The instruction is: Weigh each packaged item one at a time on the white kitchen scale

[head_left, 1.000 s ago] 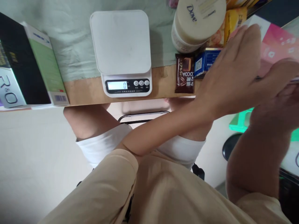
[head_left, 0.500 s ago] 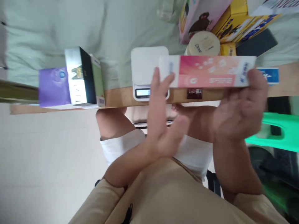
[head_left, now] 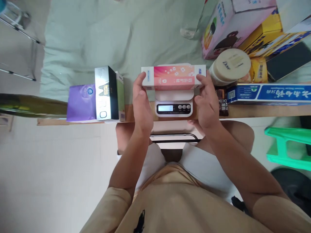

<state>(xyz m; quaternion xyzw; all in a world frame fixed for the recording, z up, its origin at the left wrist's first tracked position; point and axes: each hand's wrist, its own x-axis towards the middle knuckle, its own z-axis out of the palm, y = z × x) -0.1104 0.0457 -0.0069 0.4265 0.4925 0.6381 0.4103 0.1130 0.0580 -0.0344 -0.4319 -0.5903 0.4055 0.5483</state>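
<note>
A pink and white toothpaste box (head_left: 174,77) lies level over the plate of a white kitchen scale (head_left: 173,95). Whether it rests on the plate or hovers just above cannot be seen. My left hand (head_left: 143,105) grips the box's left end, fingertips at its corner. At the other end, my right hand (head_left: 207,102) has its thumb and fingers on the box. The scale's lit display reads 0, with buttons beside it.
On the left stand a purple pack (head_left: 81,103), a silver-black box (head_left: 105,94) and a green bottle (head_left: 31,105). To the right are a Dove jar (head_left: 230,66), a blue toothpaste box (head_left: 269,94), a phone-like dark slab (head_left: 290,61) and a pink carton (head_left: 233,29). A green stool (head_left: 284,145) stands below.
The toothpaste box has moved left from beside the scale to over its plate. My left hand, earlier by the box's left end over the scale, now grips that end. The view has shifted.
</note>
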